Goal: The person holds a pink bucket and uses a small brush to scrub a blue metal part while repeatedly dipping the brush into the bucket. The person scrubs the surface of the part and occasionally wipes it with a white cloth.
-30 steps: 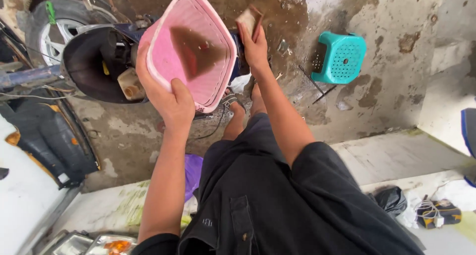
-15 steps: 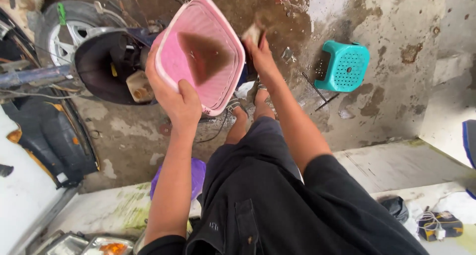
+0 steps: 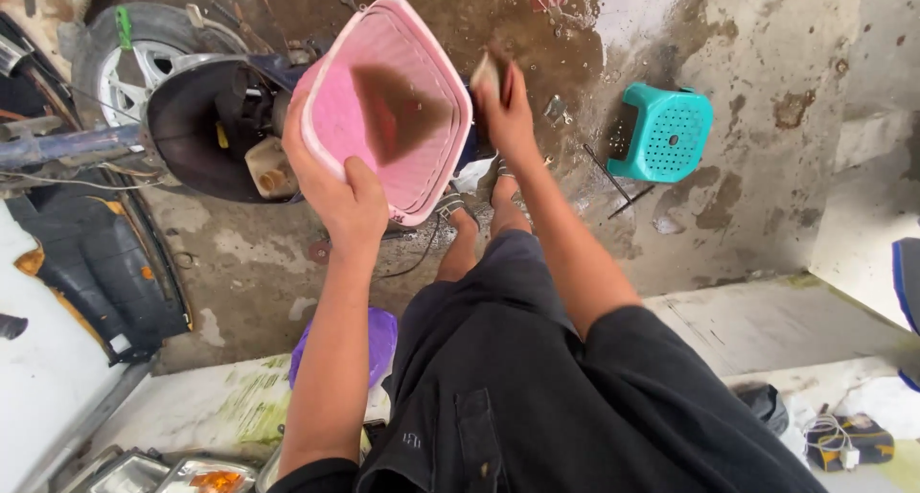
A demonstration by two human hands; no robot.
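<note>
Left hand [image 3: 347, 198] grips the pink panel [image 3: 383, 110]; right hand [image 3: 506, 110] clasps what looks like a sanding block [image 3: 485, 72] (blurred).

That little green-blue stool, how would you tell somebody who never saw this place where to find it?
Look at the wet, stained concrete floor in front of the standing person's feet. To the right of the pink plastic panel held up by the left hand, the teal stool stands alone. It is the only teal thing there, squarish, with small holes across its top.
</note>
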